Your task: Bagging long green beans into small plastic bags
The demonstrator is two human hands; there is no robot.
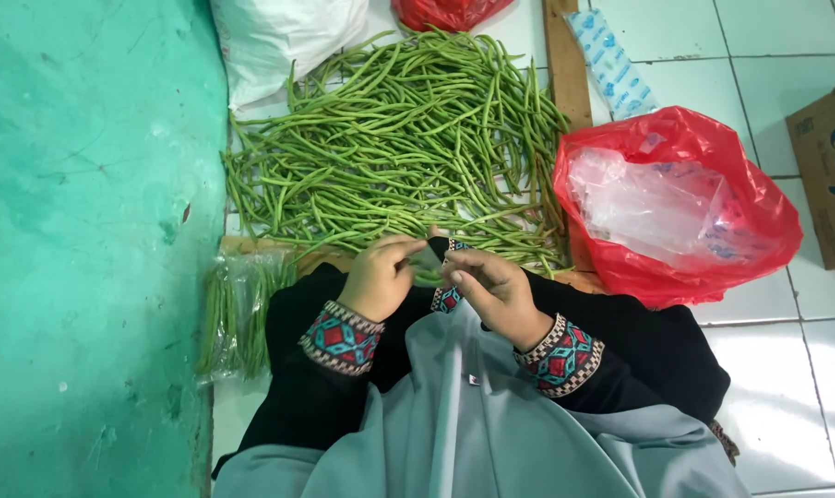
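Nearest, the left hand and right hand met, each grip pinched together on one green bean held between them. Left of them a clear bag of beans lay by the teal wall. Beyond spread the loose bean pile; right, a red plastic bag held clear bags, a brown cardboard box farther right. Farthest lay a white sack.

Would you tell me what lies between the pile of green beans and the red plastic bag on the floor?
In the head view, a wooden plank runs between the bean pile and the red bag.
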